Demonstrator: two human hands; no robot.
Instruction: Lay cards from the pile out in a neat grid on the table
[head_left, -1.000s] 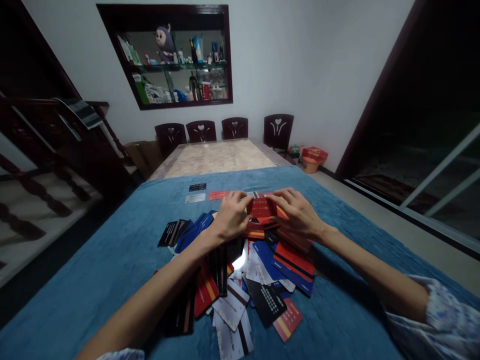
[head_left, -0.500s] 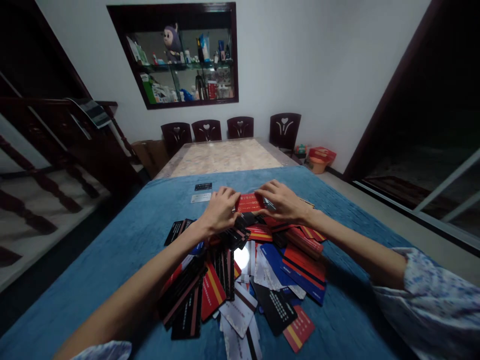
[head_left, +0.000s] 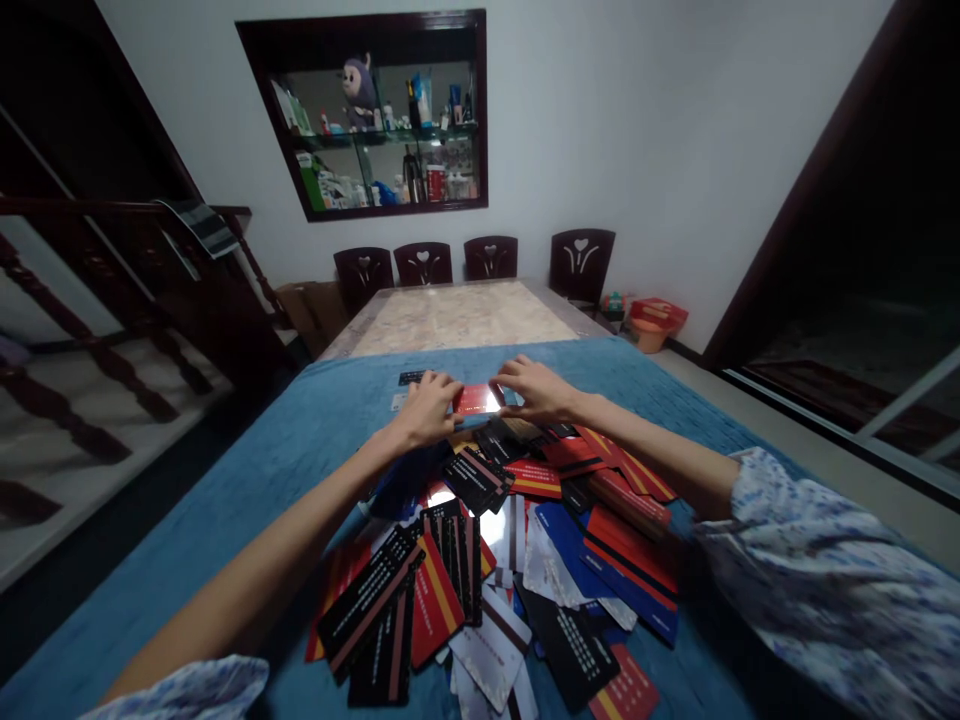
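A glossy red card is held by its two short ends, beyond a large loose pile of plastic cards. My left hand pinches its left end and my right hand its right end. Light glares off the card's right half. Black cards with brown stripes, red cards with yellow bands, silver cards and blue cards overlap in the pile below my hands. Behind my left hand lie a black card and a pale card, the latter partly covered by that hand.
A blue cloth covers the near part of the table, whose marble-patterned top shows beyond. Several dark chairs line the far side. A wall cabinet holds bottles and a plush toy. Stair railings stand at left.
Both hands and the red card have moved left, towards the two laid-out cards. The card now catches the light. My view has shifted slightly.
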